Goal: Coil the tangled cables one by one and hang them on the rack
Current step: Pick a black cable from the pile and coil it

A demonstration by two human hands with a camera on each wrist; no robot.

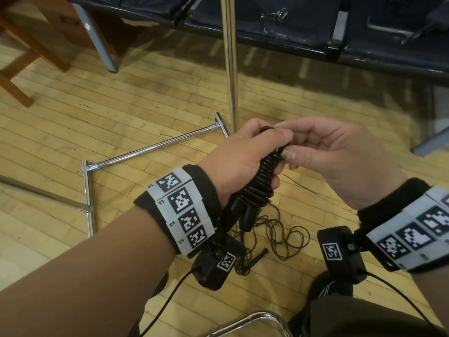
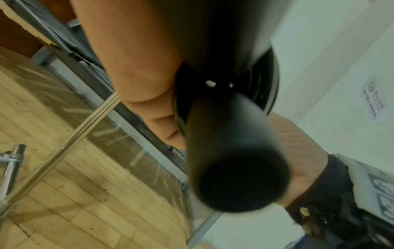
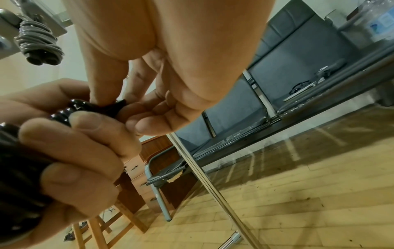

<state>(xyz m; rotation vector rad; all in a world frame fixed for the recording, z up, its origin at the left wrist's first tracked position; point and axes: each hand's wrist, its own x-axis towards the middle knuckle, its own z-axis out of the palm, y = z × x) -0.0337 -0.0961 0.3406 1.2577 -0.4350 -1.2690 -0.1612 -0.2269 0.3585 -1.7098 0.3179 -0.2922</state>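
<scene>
The upper end of the black coiled cable (image 1: pixel 261 181) is hidden inside the left hand (image 1: pixel 245 159), and the right hand (image 1: pixel 340 154) covers the tip that its fingers (image 1: pixel 290 153) pinch. In the left wrist view the cable's round plug end (image 2: pixel 241 182) is a dark blur, filling the middle and hiding the fingers behind it. Below the coiled cable, the thin tangled cable (image 1: pixel 286 237) on the floor is partly covered by the left wrist camera (image 1: pixel 213 266). The rack's upright pole (image 1: pixel 230 64) runs off the top edge.
</scene>
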